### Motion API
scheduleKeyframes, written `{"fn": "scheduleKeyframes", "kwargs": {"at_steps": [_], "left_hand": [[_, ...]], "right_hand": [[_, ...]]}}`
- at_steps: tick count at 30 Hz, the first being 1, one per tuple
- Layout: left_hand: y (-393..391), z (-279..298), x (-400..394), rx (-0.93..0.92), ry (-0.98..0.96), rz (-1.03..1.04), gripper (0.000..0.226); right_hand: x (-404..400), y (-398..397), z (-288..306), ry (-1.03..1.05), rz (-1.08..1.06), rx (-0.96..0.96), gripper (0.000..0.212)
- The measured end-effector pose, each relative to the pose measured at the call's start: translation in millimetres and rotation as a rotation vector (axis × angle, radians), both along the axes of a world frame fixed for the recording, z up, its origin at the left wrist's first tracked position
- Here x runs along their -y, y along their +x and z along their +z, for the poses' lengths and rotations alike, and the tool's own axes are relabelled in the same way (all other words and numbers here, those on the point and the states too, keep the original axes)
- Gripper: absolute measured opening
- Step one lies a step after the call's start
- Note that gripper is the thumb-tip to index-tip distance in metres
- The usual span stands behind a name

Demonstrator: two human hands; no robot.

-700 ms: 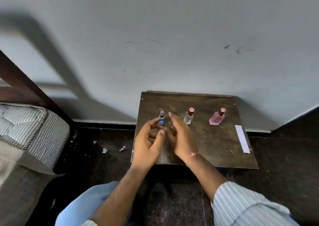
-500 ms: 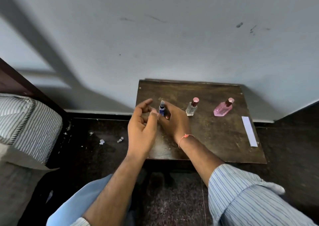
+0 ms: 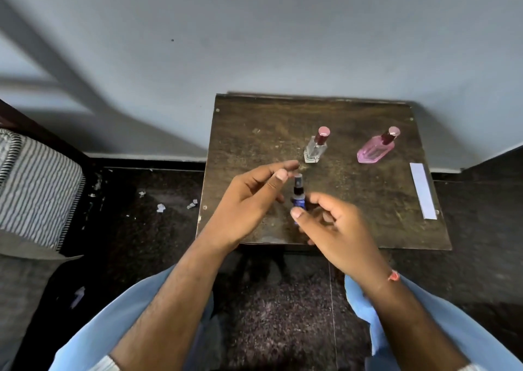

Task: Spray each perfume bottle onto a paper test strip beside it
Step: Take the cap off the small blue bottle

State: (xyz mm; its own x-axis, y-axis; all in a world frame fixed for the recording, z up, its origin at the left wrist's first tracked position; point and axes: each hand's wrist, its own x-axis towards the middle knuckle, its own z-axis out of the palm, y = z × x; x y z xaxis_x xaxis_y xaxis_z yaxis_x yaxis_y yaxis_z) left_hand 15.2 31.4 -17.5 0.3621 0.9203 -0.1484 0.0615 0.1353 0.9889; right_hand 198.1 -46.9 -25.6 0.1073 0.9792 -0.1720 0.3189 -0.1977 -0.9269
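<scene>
Bottle (image 3: 298,198) of blue liquid pinched upright in right hand (image 3: 336,232).

Small dark wooden table (image 3: 254,132) against pale grey-blue wall (image 3: 254,30).
Dark speckled floor (image 3: 135,229), paper scraps (image 3: 161,207) left of table. Striped mattress (image 3: 36,183) far left. Diagonal shadows across wall, left side.

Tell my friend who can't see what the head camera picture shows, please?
A person's right hand holds a small blue spray bottle upright over a dark wooden table, with the left hand open beside it. Behind stand a clear bottle and a pink bottle; a white paper strip lies at the right edge.
</scene>
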Motion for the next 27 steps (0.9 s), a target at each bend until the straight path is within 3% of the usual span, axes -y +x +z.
{"fn": "scheduleKeyframes", "kwargs": {"at_steps": [6, 14, 22, 27], "left_hand": [[10, -2, -5, 0.005, -0.007, -0.034, 0.029], [21, -4, -1, 0.044, -0.069, -0.071, 0.030], [18, -4, 1, 0.074, -0.004, 0.015, 0.024], [13, -7, -1, 0.034, 0.000, 0.096, 0.021]], "right_hand": [[-20, 16, -1, -0.011, 0.124, -0.054, 0.017], [-18, 30, -6, -0.022, 0.139, -0.097, 0.015], [-19, 25, -10, 0.017, 0.109, -0.018, 0.024], [-23, 19, -10, 0.102, 0.078, 0.097, 0.015]]}}
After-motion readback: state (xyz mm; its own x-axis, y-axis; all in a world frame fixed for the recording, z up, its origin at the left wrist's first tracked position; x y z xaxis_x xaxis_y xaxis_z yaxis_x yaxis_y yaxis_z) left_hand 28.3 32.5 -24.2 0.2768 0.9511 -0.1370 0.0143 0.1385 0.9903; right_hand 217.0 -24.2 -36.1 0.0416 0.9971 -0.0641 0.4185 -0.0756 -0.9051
